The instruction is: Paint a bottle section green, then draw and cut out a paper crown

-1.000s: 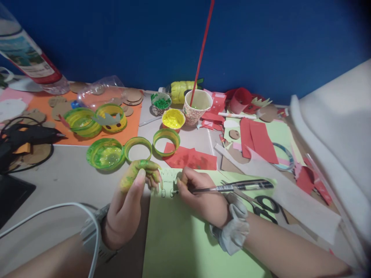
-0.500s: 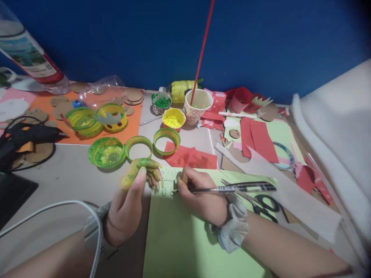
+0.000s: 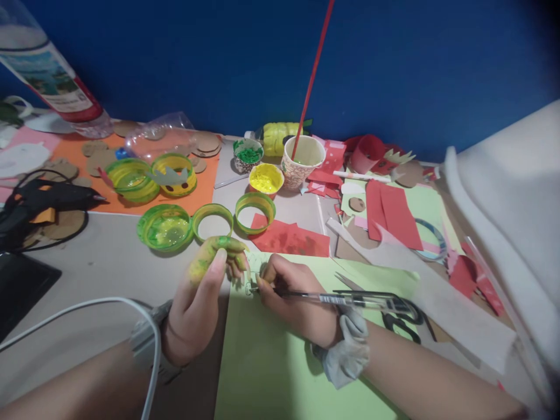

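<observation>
My right hand (image 3: 297,297) is closed around a clear-barrelled pen (image 3: 335,299) that points left, its tip down at small ink outlines on a light green sheet of paper (image 3: 262,361). Smears of yellow and green paint cover my left hand (image 3: 203,297). Its fingers are loosely bent and hold nothing I can see, with the fingertips over the sheet's upper left edge beside the drawing. Black-handled scissors (image 3: 400,328) lie on the sheet, partly behind the pen and my right wrist.
Painted green-yellow rings (image 3: 255,230) and a painted green dish (image 3: 151,242) stand beyond my left hand. Cups of yellow paint (image 3: 266,178) and green paint (image 3: 248,154) sit farther back. At left is a glue gun (image 3: 56,198); a white cable (image 3: 94,303) crosses my left forearm.
My right hand has shifted slightly left with the pen, and the pen tip is now at the left outline. The whole view has shifted a little; my left hand keeps its pose.
</observation>
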### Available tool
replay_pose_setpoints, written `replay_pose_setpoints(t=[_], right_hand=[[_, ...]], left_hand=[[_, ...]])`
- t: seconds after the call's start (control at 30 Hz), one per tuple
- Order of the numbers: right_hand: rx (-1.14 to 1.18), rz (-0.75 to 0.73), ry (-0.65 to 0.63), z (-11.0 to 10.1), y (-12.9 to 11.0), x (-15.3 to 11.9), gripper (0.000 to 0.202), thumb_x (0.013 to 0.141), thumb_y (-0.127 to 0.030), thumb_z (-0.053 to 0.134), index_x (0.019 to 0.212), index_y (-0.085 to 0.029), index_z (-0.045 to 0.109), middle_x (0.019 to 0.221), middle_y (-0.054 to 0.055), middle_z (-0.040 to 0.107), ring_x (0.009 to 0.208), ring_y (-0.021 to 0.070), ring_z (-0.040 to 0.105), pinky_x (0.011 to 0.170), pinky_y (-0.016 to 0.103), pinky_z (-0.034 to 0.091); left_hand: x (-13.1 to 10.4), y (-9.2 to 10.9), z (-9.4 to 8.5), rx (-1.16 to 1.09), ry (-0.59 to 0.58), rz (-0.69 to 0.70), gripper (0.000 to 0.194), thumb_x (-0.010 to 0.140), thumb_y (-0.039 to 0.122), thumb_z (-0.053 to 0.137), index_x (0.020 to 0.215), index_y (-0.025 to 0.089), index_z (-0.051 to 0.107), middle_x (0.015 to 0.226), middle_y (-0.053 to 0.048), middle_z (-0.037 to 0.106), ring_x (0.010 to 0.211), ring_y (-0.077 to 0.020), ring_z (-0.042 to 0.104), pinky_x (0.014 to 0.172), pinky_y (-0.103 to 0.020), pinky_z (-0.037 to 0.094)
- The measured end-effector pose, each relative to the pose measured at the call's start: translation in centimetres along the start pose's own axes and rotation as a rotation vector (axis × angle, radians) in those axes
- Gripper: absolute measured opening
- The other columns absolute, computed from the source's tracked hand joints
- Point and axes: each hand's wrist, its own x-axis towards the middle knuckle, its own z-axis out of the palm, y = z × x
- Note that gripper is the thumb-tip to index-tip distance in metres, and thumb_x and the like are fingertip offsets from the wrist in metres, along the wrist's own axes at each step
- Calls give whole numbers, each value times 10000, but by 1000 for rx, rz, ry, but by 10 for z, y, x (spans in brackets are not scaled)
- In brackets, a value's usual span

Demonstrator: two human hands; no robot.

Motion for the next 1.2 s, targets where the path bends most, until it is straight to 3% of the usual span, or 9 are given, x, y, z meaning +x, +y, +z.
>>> replay_pose_setpoints(t=[0.63, 0.93, 1.2], right_hand=[[-64, 7, 29, 2, 2, 2, 227, 816, -208, 549, 668, -215, 376, 599, -52, 483, 522, 94, 391, 482, 222, 280], [-53, -5, 39, 2, 2, 2, 236, 818, -208, 542, 665, -216, 362, 592, -54, 469, 522, 91, 380, 481, 217, 279], [-80, -10, 33, 3, 1, 2, 228, 814, -220, 545, 671, -216, 368, 599, -48, 483, 519, 92, 376, 481, 220, 270]], left_hand=[[2, -5, 1, -56, -79, -3, 232, 940, 299, 432, 818, 169, 581, 743, -23, 538, 710, -154, 501, 723, -274, 421], [0, 2, 1, -16, -72, 32, 271, 943, 305, 428, 749, 176, 567, 728, -23, 555, 714, -158, 526, 735, -279, 433], [2, -1, 0, -15, -112, 14, 234, 948, 303, 408, 816, 175, 552, 736, -20, 518, 696, -155, 488, 697, -285, 412]])
